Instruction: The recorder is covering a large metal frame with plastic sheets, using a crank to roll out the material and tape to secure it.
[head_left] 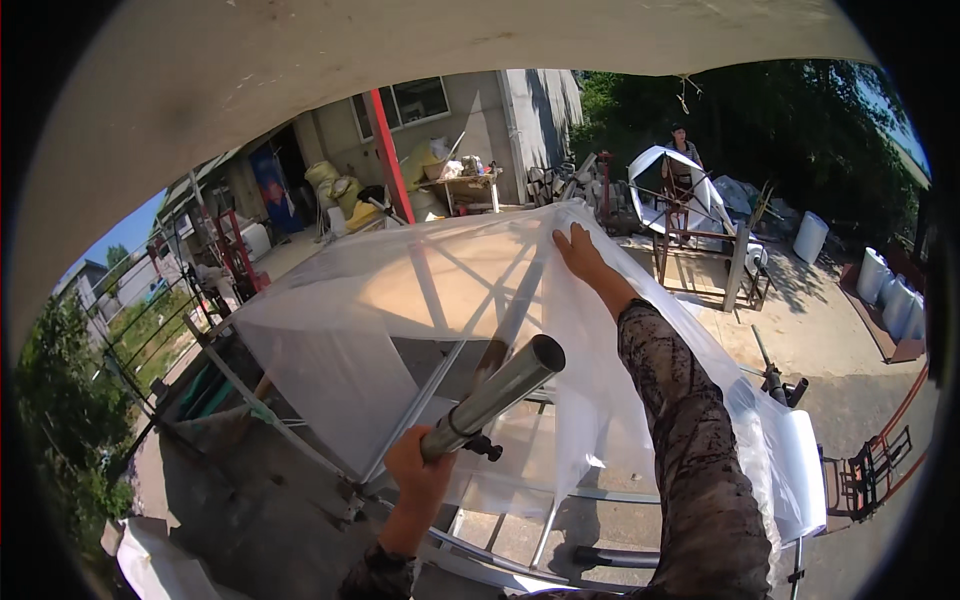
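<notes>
A wide sheet of clear plastic film [450, 275] is draped over a frame of metal tubes and hangs down its near side in folds. My left hand [418, 470] is wrapped round a thick grey metal pipe [495, 395], whose hollow end tilts up toward me; a dark clamp [485, 447] sits on it by my fist. With arm stretched forward, my right hand [582, 258] rests on the film near the frame's far top, fingers extended and slightly apart. At the right a roll of film [800, 475] hangs beside the frame.
Behind the frame, a red post [388, 155] stands before a building. A table with clutter [468, 185] is beside it. Far right, a person [682, 150] stands behind a smaller metal frame with white sheeting [650, 195]. White rolls [890, 285] stand at the right edge. Pale fabric [450, 50] hangs overhead.
</notes>
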